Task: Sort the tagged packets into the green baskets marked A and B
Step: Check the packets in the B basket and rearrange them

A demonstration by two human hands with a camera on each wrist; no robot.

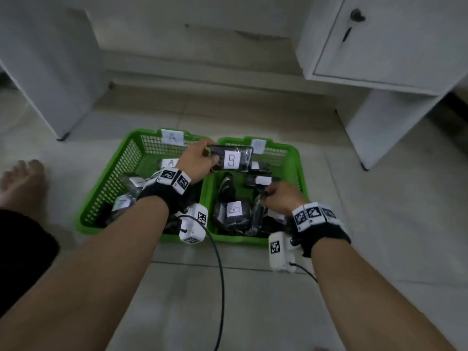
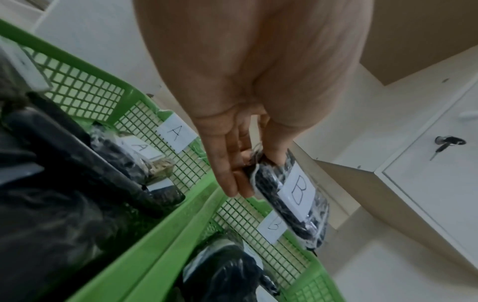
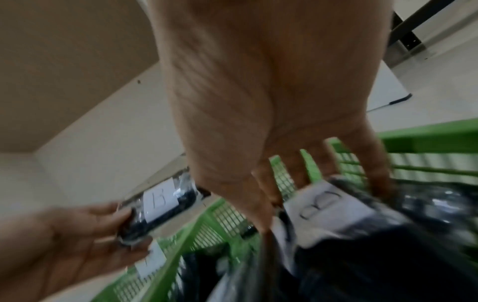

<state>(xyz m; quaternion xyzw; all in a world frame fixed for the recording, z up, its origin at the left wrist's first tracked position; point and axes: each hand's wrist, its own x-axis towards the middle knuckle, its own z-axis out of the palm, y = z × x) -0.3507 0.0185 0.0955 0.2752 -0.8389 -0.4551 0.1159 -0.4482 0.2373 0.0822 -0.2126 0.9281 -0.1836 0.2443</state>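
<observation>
Two green baskets stand side by side on the floor, basket A (image 1: 141,134) on the left and basket B (image 1: 296,153) on the right, each with a paper letter on its back wall. My left hand (image 1: 211,158) grips one end of a black packet tagged B (image 1: 231,159) and holds it level over the back of basket B. The left wrist view shows thumb and fingers pinching the packet (image 2: 289,196). My right hand (image 1: 266,196) is down inside basket B, its fingers curled on a black packet with a white tag (image 1: 252,182). The right wrist view is blurred.
Basket A holds several black packets (image 1: 131,196), one tagged A (image 1: 171,162). Basket B holds more, one tagged B (image 1: 234,211). White cabinets stand behind, one with a key in its door (image 1: 354,19). A bare foot (image 1: 22,178) is left of basket A. A cable (image 1: 220,274) trails from my left wrist.
</observation>
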